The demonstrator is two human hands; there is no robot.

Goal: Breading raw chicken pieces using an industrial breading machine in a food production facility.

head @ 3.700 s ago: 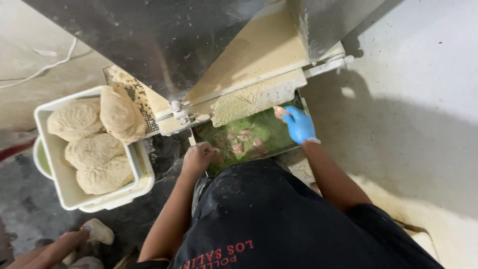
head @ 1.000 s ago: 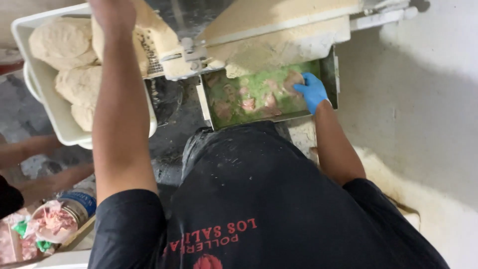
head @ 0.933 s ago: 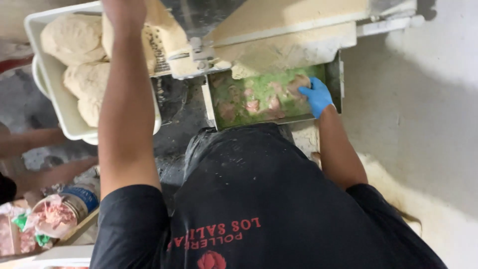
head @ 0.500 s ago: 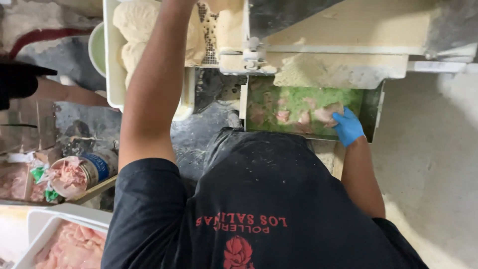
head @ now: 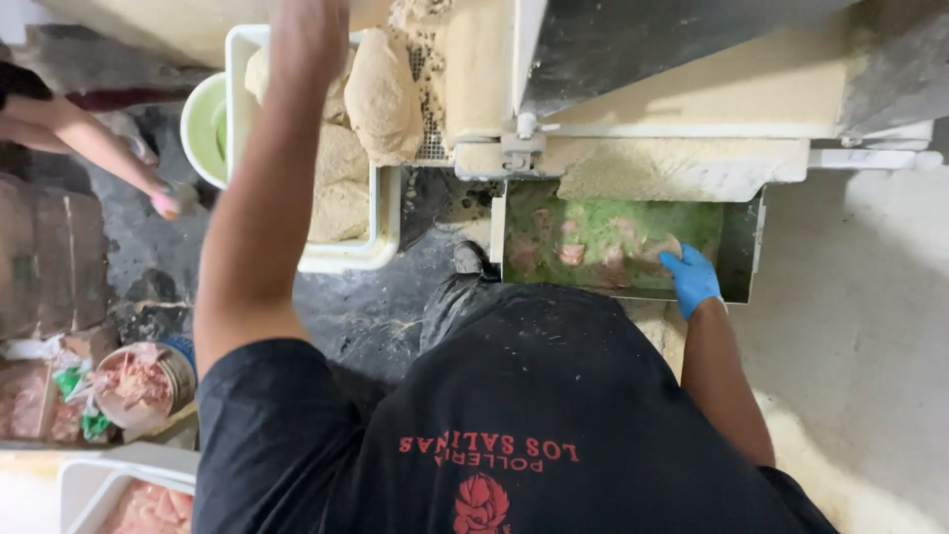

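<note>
Right hand (head: pixel 690 280), blue-gloved, grip closed on a meat piece (head: pixel 660 246) in the green marinade tray (head: pixel 736 252). Left hand beyond frame top, grip unseen; white tub (head: pixel 348 255) holds breaded pieces (head: pixel 381 94).

Blue glove (head: pixel 691 280), green marinade (head: pixel 613 222), white tub (head: pixel 346 255)

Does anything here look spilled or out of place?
Yes. Pale crumb coating lies spilled on the floor beside the person's right arm, and more cakes the machine's ledge above the green marinade tray.

white tub (head: pixel 348 259) on dark wet floor (head: pixel 356 316)
</note>
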